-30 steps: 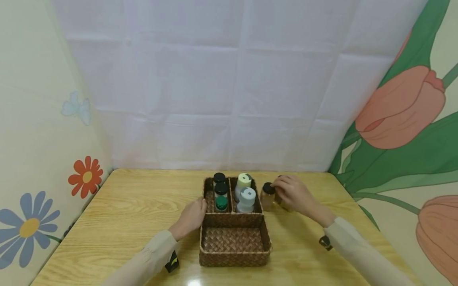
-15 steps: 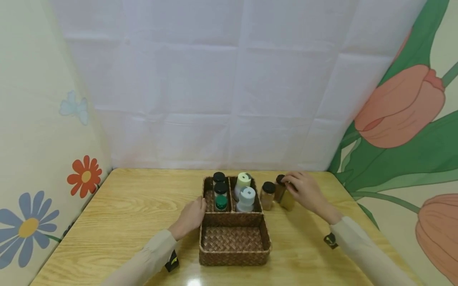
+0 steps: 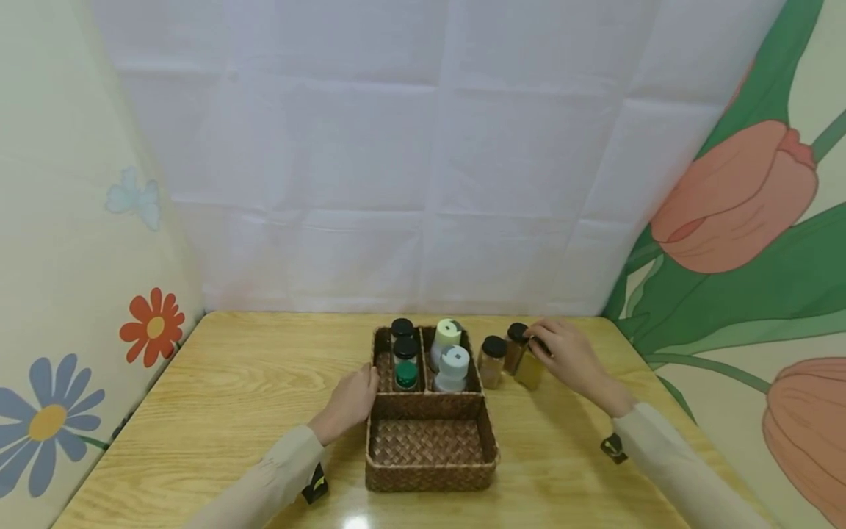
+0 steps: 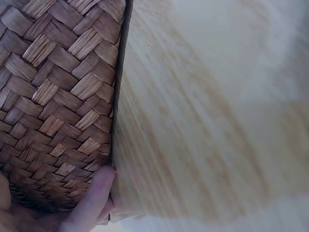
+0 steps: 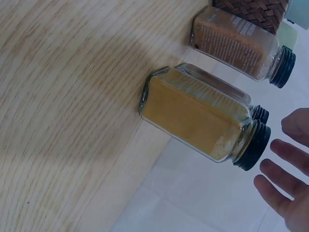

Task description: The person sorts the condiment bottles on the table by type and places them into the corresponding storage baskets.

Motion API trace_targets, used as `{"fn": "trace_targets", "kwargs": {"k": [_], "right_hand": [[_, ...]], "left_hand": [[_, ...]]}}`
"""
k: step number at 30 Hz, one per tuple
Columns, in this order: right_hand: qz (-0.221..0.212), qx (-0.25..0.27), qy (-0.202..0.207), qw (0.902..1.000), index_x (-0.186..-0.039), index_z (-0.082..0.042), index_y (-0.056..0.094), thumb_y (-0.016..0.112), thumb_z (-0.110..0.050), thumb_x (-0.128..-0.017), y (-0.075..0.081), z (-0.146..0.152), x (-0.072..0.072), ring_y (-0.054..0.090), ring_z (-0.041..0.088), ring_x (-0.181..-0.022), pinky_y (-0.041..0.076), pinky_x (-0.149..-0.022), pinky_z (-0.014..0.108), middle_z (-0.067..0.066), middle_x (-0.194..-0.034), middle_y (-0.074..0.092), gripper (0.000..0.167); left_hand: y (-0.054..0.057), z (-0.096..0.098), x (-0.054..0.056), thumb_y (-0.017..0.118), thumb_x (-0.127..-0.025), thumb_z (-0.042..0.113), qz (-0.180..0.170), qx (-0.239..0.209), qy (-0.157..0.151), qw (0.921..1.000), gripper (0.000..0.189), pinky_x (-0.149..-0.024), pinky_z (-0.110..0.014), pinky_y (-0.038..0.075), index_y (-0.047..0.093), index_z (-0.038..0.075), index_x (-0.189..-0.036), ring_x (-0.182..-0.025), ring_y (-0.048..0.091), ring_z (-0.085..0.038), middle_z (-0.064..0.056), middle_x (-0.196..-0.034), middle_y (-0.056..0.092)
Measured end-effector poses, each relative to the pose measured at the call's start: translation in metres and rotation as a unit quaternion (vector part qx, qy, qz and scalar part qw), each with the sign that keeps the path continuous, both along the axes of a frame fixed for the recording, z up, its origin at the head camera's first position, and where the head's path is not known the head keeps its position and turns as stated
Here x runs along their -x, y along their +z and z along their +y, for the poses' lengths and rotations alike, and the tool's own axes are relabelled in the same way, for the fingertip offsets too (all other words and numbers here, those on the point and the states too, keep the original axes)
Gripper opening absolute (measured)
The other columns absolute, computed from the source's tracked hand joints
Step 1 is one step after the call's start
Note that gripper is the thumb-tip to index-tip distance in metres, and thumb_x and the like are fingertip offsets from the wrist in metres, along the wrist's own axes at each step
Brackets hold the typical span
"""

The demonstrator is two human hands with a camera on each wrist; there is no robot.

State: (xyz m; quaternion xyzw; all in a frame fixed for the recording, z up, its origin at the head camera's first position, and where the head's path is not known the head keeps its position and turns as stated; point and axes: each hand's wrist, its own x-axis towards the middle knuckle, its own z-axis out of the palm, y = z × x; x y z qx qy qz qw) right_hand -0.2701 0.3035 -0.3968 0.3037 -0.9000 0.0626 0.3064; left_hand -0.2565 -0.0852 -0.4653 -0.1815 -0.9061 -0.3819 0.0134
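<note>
Right wrist: right hand [image 5: 295, 188] loosely spread, holding nothing, just beside yellow jar [image 5: 193, 118] right of basket [image 3: 429, 481]; likely lightish, slick, breakable glass, so pinch its black lid [image 5: 253, 148]

Stretches left arm [image 3: 271, 466] and right arm [image 3: 670, 463], both long-sleeved, toward the far side. Holds left hand [image 3: 346, 402] nearer, fingers [image 4: 94, 196] bent close together; right hand [image 3: 570, 358] farther off, fingers [image 5: 278, 176] loosely parted.
</note>
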Motion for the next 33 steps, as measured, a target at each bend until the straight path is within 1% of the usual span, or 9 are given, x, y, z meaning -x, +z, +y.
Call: {"fn": "trace_targets", "kwargs": {"k": [7, 13, 15, 18, 22, 24, 26, 29, 33], "right_hand": [[-0.020, 0.002, -0.008, 0.9998, -0.100, 0.001, 0.071, 0.075, 0.001, -0.084, -0.004, -0.004, -0.001, 0.060, 0.034, -0.091, 0.051, -0.076, 0.051, 0.015, -0.101, 0.064, 0.017], [-0.030, 0.004, -0.009, 0.9995, -0.102, 0.001, 0.070, 0.075, 0.001, -0.084, -0.004, -0.004, -0.003, 0.060, 0.035, -0.094, 0.050, -0.077, 0.051, 0.016, -0.103, 0.064, 0.018], [-0.034, 0.004, -0.011, 0.9994, -0.102, 0.001, 0.070, 0.075, 0.001, -0.085, -0.004, -0.003, -0.003, 0.060, 0.035, -0.094, 0.050, -0.077, 0.051, 0.016, -0.104, 0.063, 0.018], [-0.035, 0.002, -0.011, 0.9993, -0.102, 0.002, 0.070, 0.075, 0.000, -0.085, -0.004, -0.002, -0.003, 0.060, 0.034, -0.093, 0.051, -0.075, 0.050, 0.016, -0.105, 0.063, 0.018], [-0.034, 0.005, -0.008, 0.9994, -0.102, 0.002, 0.070, 0.075, 0.001, -0.084, -0.004, -0.003, -0.003, 0.060, 0.033, -0.090, 0.051, -0.074, 0.050, 0.016, -0.103, 0.063, 0.018], [-0.031, 0.009, -0.003, 0.9995, -0.101, 0.001, 0.070, 0.076, 0.002, -0.083, -0.003, -0.003, -0.002, 0.060, 0.033, -0.090, 0.051, -0.074, 0.049, 0.015, -0.102, 0.063, 0.019], [-0.027, 0.010, 0.011, 0.9995, -0.100, 0.001, 0.071, 0.077, 0.003, -0.081, -0.003, -0.005, -0.002, 0.061, 0.032, -0.089, 0.051, -0.074, 0.049, 0.015, -0.101, 0.064, 0.020], [-0.024, 0.016, 0.045, 0.9986, -0.100, 0.000, 0.071, 0.078, 0.004, -0.080, -0.003, -0.011, -0.001, 0.061, 0.030, -0.088, 0.052, -0.073, 0.047, 0.014, -0.099, 0.064, 0.022], [-0.026, 0.032, 0.083, 0.9957, -0.103, 0.001, 0.071, 0.077, 0.005, -0.081, -0.004, -0.020, 0.001, 0.062, 0.029, -0.088, 0.052, -0.072, 0.046, 0.014, -0.099, 0.065, 0.023]], "left_hand": [[-0.002, -0.002, 0.000, 0.029, -0.109, 0.013, -0.004, 0.001, 0.010, 0.9999, 0.040, -0.042, -0.030, 0.033, 0.055, -0.017, -0.114, -0.041, 0.031, -0.012, -0.001, -0.053, 0.040], [-0.003, -0.001, 0.001, 0.028, -0.109, 0.014, -0.012, -0.008, 0.003, 0.9999, 0.044, -0.041, -0.029, 0.033, 0.049, -0.021, -0.126, -0.039, 0.030, -0.011, 0.000, -0.051, 0.039], [-0.002, 0.000, 0.001, 0.028, -0.109, 0.015, -0.012, -0.010, 0.000, 0.9999, 0.045, -0.041, -0.028, 0.032, 0.048, -0.021, -0.126, -0.039, 0.029, -0.011, 0.000, -0.050, 0.038], [-0.001, 0.000, 0.001, 0.027, -0.109, 0.015, 0.001, -0.009, 0.000, 1.0000, 0.043, -0.042, -0.028, 0.032, 0.055, -0.016, -0.112, -0.041, 0.030, -0.011, 0.000, -0.052, 0.037], [0.000, 0.000, 0.001, 0.027, -0.109, 0.016, 0.007, -0.002, 0.009, 0.9999, 0.039, -0.043, -0.029, 0.032, 0.057, -0.005, -0.095, -0.043, 0.031, -0.013, -0.001, -0.054, 0.038], [0.000, 0.000, 0.001, 0.027, -0.109, 0.017, 0.004, 0.000, 0.014, 0.9999, 0.039, -0.044, -0.029, 0.032, 0.056, -0.002, -0.091, -0.043, 0.032, -0.013, -0.001, -0.055, 0.039], [0.000, 0.000, 0.001, 0.027, -0.110, 0.017, 0.005, 0.001, 0.014, 0.9999, 0.039, -0.044, -0.030, 0.032, 0.056, -0.002, -0.091, -0.044, 0.032, -0.013, -0.001, -0.055, 0.039], [0.000, 0.000, 0.000, 0.026, -0.110, 0.018, 0.001, -0.002, 0.011, 0.9999, 0.041, -0.044, -0.030, 0.032, 0.057, -0.007, -0.099, -0.043, 0.031, -0.013, -0.001, -0.054, 0.038], [0.000, 0.000, 0.000, 0.026, -0.110, 0.019, -0.009, -0.009, 0.008, 0.9999, 0.047, -0.042, -0.029, 0.032, 0.052, -0.018, -0.121, -0.040, 0.027, -0.011, 0.001, -0.050, 0.036]]}}
